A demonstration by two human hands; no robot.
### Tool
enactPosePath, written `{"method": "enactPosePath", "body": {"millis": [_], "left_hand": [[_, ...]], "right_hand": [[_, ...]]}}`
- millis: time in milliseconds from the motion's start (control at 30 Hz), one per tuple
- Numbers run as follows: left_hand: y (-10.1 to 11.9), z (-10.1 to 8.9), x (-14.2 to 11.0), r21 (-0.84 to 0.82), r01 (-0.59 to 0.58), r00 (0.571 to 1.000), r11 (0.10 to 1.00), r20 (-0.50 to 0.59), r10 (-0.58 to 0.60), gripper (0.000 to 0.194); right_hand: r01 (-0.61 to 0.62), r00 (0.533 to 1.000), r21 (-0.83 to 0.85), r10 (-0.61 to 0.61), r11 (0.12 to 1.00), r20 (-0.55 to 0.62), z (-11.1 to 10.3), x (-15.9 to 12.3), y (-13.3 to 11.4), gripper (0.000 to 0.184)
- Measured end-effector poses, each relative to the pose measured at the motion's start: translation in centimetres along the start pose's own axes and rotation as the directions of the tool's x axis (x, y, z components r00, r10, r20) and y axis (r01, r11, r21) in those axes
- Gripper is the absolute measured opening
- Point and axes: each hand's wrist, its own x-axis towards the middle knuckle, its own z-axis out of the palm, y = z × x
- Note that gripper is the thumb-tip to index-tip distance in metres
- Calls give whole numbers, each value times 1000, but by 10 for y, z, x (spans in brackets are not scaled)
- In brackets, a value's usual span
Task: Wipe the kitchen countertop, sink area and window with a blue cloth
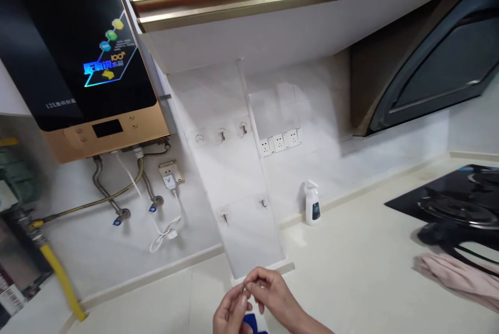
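Fingers of the left hand and right hand meet, pinching a tiny thin item above the surface, its detail unclear. A deep-blue piece shows beside the left hand.

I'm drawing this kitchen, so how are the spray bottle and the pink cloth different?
The spray bottle stands upright; the pink cloth lies creased. The spray bottle is narrow and white with a dark label; the pink cloth spreads wider. Both rest on the pale countertop.
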Motion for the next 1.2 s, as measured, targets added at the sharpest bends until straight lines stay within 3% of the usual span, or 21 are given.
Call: {"method": "enactPosePath", "body": {"millis": [133,233,267,367,433,600,667,800,867,967,1200], "left_hand": [[29,-2,2,144,-182,982,973,70,174,67],[39,-12,6,386,-319,946,866,75,316,50],[41,-16,7,467,-396,913,791,110,393,43],[43,-25,9,598,-609,758,521,245,604,30],[40,-27,9,632,-639,708,437,263,656,27],[43,-22,6,685,-577,752,445,232,617,26],[52,-20,5,696,-533,790,481,205,578,26],[73,-17,7,653,-323,929,685,79,362,37],[79,-15,9,586,-242,962,773,43,269,45],[82,-10,12,485,-189,977,854,5,213,50],[78,-11,17,310,-119,986,943,-75,149,46]], "right_hand": [[-16,999,215,8,976,37,10,5,-24,44],[-85,995,292,66,953,75,15,8,-28,43],[-107,993,304,86,947,82,16,9,-27,43],[-147,988,326,123,934,95,21,12,-24,46],[-151,988,332,128,931,92,24,13,-21,49],[-135,991,347,130,928,37,24,13,-4,51],[-144,988,349,153,926,3,19,11,5,53],[-178,983,303,182,936,15,7,4,22,53],[-176,984,264,164,948,68,2,1,30,50],[-167,983,191,149,967,104,-5,-5,43,46],[-246,968,64,242,967,72,-26,-24,83,36]]}}
